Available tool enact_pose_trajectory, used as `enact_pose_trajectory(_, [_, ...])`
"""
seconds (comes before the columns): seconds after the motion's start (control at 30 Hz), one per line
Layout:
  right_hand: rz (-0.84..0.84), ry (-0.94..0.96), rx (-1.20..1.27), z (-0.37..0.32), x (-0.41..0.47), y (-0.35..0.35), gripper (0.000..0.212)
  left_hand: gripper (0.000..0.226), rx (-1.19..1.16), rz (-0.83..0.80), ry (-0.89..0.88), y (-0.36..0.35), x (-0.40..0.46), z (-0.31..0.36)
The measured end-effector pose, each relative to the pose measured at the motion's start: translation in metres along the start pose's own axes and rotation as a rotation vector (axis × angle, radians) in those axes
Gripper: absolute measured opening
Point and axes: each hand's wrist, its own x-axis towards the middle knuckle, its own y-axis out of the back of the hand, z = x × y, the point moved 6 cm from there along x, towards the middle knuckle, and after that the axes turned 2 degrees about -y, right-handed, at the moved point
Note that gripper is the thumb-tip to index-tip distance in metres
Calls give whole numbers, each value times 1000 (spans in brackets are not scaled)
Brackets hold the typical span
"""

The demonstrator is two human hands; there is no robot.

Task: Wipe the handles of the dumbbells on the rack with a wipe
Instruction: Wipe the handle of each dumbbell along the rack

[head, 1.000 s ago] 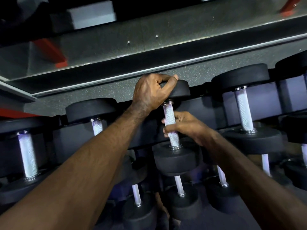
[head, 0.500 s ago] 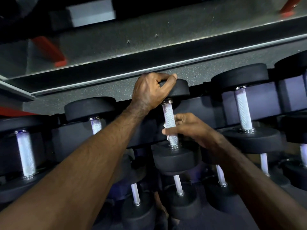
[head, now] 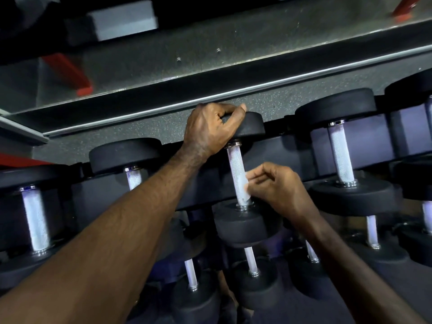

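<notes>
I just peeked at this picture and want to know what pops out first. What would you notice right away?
Two bare arms reach in from the bottom: the left hand grips the far black round rubber head of the middle dumbbell. The right hand pinches a small white wipe against that dumbbell's shiny knurled metal handle. More black dumbbells with bright handles sit in rows on the dark rack on both sides.

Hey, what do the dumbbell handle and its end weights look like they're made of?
Handle: probably steel, bright silvery, with fine crosshatched knurling and a polished collar at each end. End weights: likely rubber or urethane coated, matte black, smooth, with no glare.
</notes>
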Motion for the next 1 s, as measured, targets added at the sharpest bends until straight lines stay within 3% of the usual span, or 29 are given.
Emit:
enact_pose_trajectory(0.23, [86,45,-82,-17,5,-12,21,42,-25,-3,5,-1,-1,-1])
enact_pose_trajectory(0.4, [51,-12,-155,-3,-16,-20,20,41,-22,5,-8,1,-2,1])
enact_pose_trajectory(0.63, [237,40,-50,-20,3,-12,21,42,-32,-13,17,-1,-2,-1])
enact_pose_trajectory(0.77, [218,10,-29,-2,-26,-13,19,43,-37,-1,-4,1,0,0])
enact_pose_trajectory(1.0, [320,101,33,-40,16,-13,19,47,-55,-8,-8,-1,0,0])
